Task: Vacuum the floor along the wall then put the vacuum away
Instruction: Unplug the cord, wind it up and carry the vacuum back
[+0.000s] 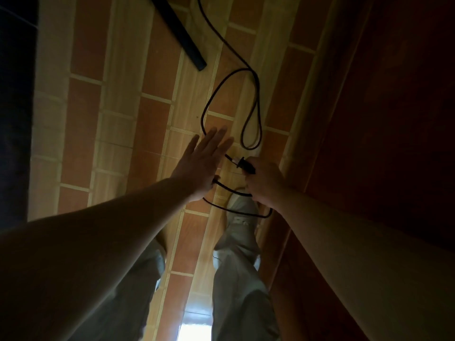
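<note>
- Winding up, by the look of it: the right hand point(264, 179) is closed around the black plug point(245, 166) of the thin black power cord point(256, 94), with a slack loop hanging below the fist.
- The left hand point(202, 163) is open, fingers flat and spread, its thumb side seemingly hooking a strand of that loop — whether it truly bears on the cord I cannot tell in this dim light.
- From the hands the cord runs away up the frame, snaking in two long bends across the orange-and-tan tiled floor point(152, 70), its long axis lying roughly straight ahead of the person.
- A dark flat vacuum nozzle or wand point(179, 33) lies diagonally on the floor farther ahead, left of the cord; the vacuum body is out of view.
- My read: vacuuming is over and this is cord-gathering before stowing.
- The open left hand is nearer the free run, so it would catch the next length while the right keeps the plug.
- A dark wooden wall or door point(394, 119) stands close on the right.
</note>
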Demonstrator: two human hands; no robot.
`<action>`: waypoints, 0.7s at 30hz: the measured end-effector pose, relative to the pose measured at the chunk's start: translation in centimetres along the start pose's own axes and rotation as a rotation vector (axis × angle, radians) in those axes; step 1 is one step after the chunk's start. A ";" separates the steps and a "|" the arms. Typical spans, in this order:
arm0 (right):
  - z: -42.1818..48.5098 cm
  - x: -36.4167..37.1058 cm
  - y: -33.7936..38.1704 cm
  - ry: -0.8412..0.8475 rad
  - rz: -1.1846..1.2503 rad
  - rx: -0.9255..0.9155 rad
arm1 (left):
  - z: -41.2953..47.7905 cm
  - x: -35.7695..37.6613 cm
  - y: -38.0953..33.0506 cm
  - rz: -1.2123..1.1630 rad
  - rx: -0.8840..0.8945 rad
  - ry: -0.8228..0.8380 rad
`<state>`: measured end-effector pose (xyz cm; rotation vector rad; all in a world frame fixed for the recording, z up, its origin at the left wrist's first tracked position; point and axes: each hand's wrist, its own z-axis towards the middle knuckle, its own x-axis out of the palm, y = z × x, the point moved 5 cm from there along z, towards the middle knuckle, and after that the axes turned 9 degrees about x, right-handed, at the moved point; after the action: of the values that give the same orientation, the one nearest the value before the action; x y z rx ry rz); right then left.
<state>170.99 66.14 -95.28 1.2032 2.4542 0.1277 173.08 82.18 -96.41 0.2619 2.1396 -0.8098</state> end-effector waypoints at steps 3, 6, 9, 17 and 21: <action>-0.1 -0.9 0.5 -0.061 0.004 -0.050 | 1.4 -0.7 0.2 0.077 0.072 0.015; -0.6 -2.1 1.2 -0.136 0.009 -0.065 | 2.7 -2.1 0.0 -0.055 0.044 -0.004; -1.2 -3.5 2.1 -0.181 0.086 -0.037 | 3.3 -3.6 0.2 -0.133 -0.091 0.046; -1.4 -6.8 4.6 -0.356 0.143 0.003 | 3.7 -6.8 1.4 -0.224 -0.346 0.086; -1.4 -7.6 5.9 -0.357 0.352 0.127 | 5.1 -8.3 2.4 -0.366 -0.490 -0.013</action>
<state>178.96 64.13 -90.11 1.5556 1.9548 -0.1371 182.74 81.54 -93.59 -0.3975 2.3263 -0.4526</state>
